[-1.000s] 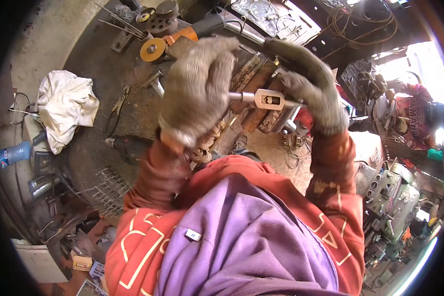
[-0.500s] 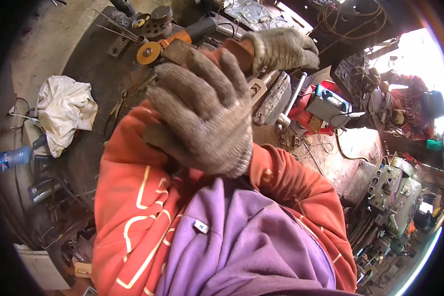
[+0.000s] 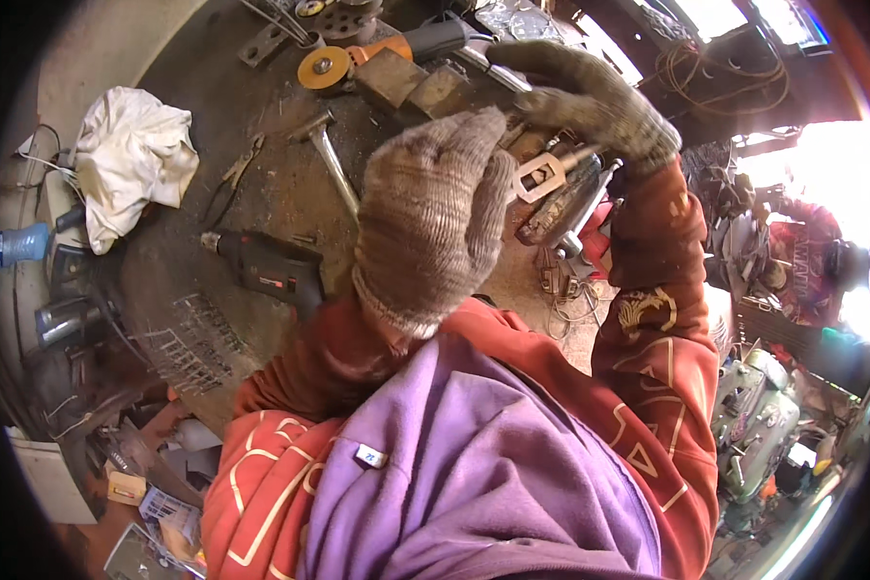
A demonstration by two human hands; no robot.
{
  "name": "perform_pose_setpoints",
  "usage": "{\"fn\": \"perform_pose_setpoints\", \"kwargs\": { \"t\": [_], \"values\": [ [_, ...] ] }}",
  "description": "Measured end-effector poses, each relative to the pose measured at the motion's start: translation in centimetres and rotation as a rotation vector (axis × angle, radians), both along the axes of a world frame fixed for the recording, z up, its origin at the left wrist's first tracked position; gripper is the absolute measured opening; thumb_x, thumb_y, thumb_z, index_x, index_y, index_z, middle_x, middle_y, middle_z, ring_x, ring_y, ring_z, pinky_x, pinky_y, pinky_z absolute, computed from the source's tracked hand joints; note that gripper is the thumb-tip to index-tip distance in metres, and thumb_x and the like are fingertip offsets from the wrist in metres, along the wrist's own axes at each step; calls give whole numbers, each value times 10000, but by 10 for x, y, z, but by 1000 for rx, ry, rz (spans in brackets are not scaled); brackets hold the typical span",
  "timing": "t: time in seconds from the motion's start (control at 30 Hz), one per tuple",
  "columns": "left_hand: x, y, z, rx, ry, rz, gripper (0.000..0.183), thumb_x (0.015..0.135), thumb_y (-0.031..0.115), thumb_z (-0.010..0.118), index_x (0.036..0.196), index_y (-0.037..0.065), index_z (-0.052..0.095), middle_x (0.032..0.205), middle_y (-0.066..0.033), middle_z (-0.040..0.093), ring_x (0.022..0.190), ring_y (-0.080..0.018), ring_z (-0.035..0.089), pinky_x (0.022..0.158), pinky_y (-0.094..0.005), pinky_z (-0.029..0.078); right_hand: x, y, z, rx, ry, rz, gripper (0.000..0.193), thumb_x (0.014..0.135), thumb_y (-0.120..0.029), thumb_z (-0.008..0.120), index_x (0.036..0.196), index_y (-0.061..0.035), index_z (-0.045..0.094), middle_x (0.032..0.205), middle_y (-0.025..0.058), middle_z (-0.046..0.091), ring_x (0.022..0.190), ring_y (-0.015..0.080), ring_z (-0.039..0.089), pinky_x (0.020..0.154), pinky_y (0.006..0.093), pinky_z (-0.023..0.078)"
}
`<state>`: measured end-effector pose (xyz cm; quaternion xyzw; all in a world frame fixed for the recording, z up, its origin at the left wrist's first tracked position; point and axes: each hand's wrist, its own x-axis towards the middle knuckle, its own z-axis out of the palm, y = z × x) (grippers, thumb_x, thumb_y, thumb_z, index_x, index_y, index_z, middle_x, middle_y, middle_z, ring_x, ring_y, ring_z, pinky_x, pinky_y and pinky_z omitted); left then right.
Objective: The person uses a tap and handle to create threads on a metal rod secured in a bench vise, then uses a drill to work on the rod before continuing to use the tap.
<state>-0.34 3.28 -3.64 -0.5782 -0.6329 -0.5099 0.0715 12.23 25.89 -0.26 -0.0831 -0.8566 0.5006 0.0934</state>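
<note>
My left hand [image 3: 430, 217], in a dirty grey knit glove, is near the middle, in front of my chest. Its fingers are bent together, the thumb lies alongside, and whatever they may hold is hidden. A hammer [image 3: 331, 162] has its handle running behind this glove. Left of the glove lies a black power drill [image 3: 266, 274]. My right hand [image 3: 604, 101], gloved too and slightly blurred, reaches leftward at the upper right. Its fingers and thumb are apart, with nothing clearly held. Just below it sits a pale slotted metal piece [image 3: 539, 178].
An angle grinder with a yellow disc [image 3: 323, 68] lies at the far side beside rusty metal blocks [image 3: 390, 75]. Pliers [image 3: 234, 179] and a white cloth [image 3: 130, 159] are on the left. A metal bar with a T-shaped end [image 3: 585, 217] angles up at right.
My arms have uncrossed. My right hand has left the left sleeve and moved up and right; my left hand has drawn back toward my chest. The hammer and drill have come into sight.
</note>
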Motion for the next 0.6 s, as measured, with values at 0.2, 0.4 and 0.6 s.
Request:
{"fn": "perform_pose_setpoints", "kwargs": {
  "t": [0.2, 0.4, 0.6],
  "values": [
    [-69, 73, -19, 58, -11, -196, 245, 1040, 164, 625, 1148, -24, 739, 982, -220, 754, 1014, -399, 740, 899, -459, 582, 47, -91, -1, -187, 160, -510, 755, 887, -305, 880, 1503, 20, 588, 1415, 188, 677, 1320, 294, 651, 1093, 442, 544],
    [-60, 194, -6, 2, 700, -890, 315, 959, 180, 659, 1199, -2, 753, 1111, -199, 770, 1093, -359, 742, 994, -421, 579, -16, -176, 1, 592, 484, -422, 720, 755, -537, 825, 1286, -67, 699, 1404, 173, 652, 1380, 406, 576, 1147, 650, 412],
    [5, 203, -30, -287, -191, -944, 493, 1075, 466, 643, 1194, 11, 791, 1143, -143, 811, 1122, -266, 759, 990, -400, 585, -61, -177, -1, 632, 635, -389, 684, 775, -668, 740, 1171, -111, 769, 1410, 165, 642, 1420, 447, 530, 1179, 760, 330]
  ]
}}
